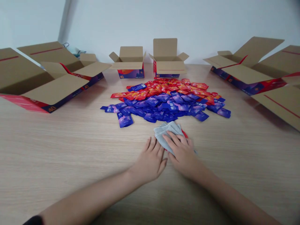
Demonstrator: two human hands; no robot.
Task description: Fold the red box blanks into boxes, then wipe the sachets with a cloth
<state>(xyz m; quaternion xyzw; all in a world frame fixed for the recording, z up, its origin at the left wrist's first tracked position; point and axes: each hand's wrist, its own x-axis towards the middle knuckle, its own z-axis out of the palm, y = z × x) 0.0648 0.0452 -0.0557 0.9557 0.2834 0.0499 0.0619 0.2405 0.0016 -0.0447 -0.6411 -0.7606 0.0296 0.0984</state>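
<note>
My right hand lies over a folded grey cloth on the table, its fingers bent on top of the cloth. A bit of something red shows from under the cloth and fingers; what it is stays mostly hidden. Beside it, my left hand rests palm down with its fingers stretched out, fingertips at the cloth's left edge. Just beyond both hands spreads a heap of small sachets, with blue-purple sachets at the front and red-orange sachets behind.
Open cardboard boxes surround the heap: a small box and another small box at the back, larger boxes on the left and right with flaps spread outward. A white wall stands behind the wooden table.
</note>
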